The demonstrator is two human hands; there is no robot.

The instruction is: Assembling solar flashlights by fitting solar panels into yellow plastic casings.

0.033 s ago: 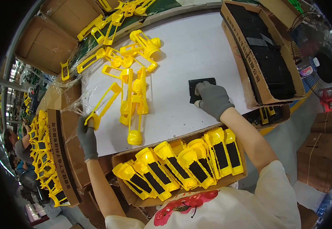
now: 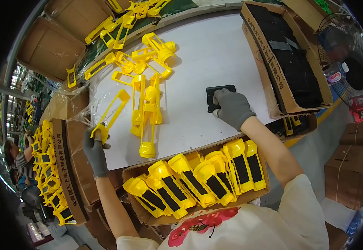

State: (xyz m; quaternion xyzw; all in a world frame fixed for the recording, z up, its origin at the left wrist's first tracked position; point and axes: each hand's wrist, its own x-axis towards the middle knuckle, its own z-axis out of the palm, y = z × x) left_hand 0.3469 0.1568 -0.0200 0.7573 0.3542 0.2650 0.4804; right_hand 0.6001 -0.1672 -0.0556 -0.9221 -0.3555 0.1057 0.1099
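My left hand (image 2: 95, 152), in a grey glove, grips the lower end of a long yellow plastic frame piece (image 2: 111, 111) at the left edge of the white table (image 2: 215, 46). My right hand (image 2: 232, 109), also gloved, lies on a small stack of flat black panels (image 2: 220, 92) on the table, fingers curled over their near edge. Between the hands lies a loose pile of yellow plastic shells (image 2: 146, 98). Just in front of me stands a cardboard box (image 2: 254, 199) filled with yellow torch bodies with black panels fitted.
A long carton of black panels (image 2: 290, 62) sits on the right. A box of yellow parts (image 2: 60, 166) stands at the left, brown cartons (image 2: 50, 48) at the far left. A fan (image 2: 352, 71) and stacked boxes (image 2: 350, 166) are to the right. Another person (image 2: 19, 160) works at the left.
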